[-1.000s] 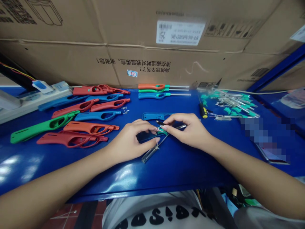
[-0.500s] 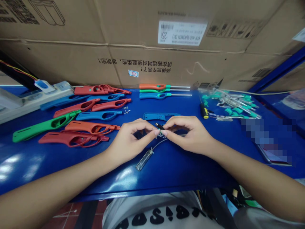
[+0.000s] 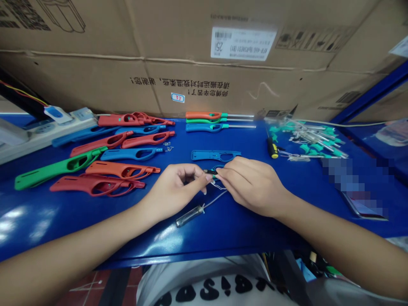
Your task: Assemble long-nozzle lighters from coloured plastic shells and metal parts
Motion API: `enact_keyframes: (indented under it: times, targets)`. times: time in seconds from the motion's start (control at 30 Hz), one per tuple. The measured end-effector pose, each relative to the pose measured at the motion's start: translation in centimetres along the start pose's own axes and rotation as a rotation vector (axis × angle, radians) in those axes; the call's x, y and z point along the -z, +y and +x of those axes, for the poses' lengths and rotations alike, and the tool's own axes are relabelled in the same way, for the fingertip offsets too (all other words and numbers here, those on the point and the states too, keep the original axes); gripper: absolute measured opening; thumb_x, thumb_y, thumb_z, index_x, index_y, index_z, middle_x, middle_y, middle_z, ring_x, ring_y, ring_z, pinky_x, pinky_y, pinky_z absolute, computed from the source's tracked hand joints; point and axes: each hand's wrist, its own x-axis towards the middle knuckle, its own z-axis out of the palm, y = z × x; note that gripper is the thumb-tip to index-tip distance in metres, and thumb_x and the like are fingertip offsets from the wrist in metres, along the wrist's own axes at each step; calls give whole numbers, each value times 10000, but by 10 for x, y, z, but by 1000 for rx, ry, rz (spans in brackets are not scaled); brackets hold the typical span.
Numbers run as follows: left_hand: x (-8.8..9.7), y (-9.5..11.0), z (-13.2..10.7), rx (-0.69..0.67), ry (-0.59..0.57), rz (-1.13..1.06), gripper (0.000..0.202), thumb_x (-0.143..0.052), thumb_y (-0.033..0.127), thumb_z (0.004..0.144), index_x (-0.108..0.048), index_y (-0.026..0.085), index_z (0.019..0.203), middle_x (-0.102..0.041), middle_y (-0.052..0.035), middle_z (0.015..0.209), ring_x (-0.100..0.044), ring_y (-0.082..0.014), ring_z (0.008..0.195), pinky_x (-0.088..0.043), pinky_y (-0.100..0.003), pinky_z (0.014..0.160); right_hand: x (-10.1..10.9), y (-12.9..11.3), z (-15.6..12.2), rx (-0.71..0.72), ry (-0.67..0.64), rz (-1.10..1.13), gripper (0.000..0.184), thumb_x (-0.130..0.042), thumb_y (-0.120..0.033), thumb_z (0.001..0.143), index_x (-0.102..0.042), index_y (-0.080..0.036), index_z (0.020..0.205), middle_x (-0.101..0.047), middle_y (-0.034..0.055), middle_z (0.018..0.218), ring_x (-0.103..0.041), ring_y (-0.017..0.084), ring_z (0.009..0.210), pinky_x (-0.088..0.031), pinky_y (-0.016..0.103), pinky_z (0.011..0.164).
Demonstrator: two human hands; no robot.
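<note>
A small black piezo igniter (image 3: 211,171) with thin white wires spans the gap between my two hands. My left hand (image 3: 178,187) pinches its left end between thumb and fingers. From the other side my right hand (image 3: 255,187) grips the right end, palm turned down. Below them a clear fuel tank (image 3: 190,216) lies tilted on the table, its thin grey tube running up under my right hand. A blue lighter shell half (image 3: 208,155) rests just beyond my fingers. More blue plastic shows behind the igniter, partly covered by my right hand.
Several red, orange, blue and green lighter shells (image 3: 60,166) lie at left beside a power strip (image 3: 44,131). Lighters with metal nozzles (image 3: 219,127) lie at the back. To the right are a screwdriver (image 3: 273,148), a nozzle pile (image 3: 318,138) and a phone (image 3: 363,204). A cardboard box (image 3: 178,38) stands behind.
My right hand has rolled palm-down over the parts. The igniter now lies more level. The fuel tank has swung to a flatter angle and shifted slightly left.
</note>
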Motion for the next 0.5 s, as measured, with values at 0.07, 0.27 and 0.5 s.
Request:
enact_keyframes:
  times: [0.07,0.27,0.5]
  targets:
    - [0,0,0,16,-15,-39,270,-685,304,860,-658,157,636,-666,23,632,-568,-88,601,-442,-195,615,0,-1,0,-14,2,0,142,-585,-110,933,-706,-81,865,-718,82,746,-634,189,693,-511,305,626]
    - [1,-6,1,15,-17,-60,163,-730,318,838,-735,179,753,-745,6,771,-639,-110,699,-483,-214,696,-4,3,-1,-62,14,77,152,-590,-146,942,-694,-92,844,-716,81,755,-641,188,713,-499,310,624]
    - [2,-4,0,83,-30,-15,250,-733,271,824,-666,163,609,-670,34,611,-550,-77,579,-403,-189,587,-3,1,-2,54,-6,-46,218,-535,-133,964,-677,-137,798,-697,67,722,-600,181,669,-454,310,595]
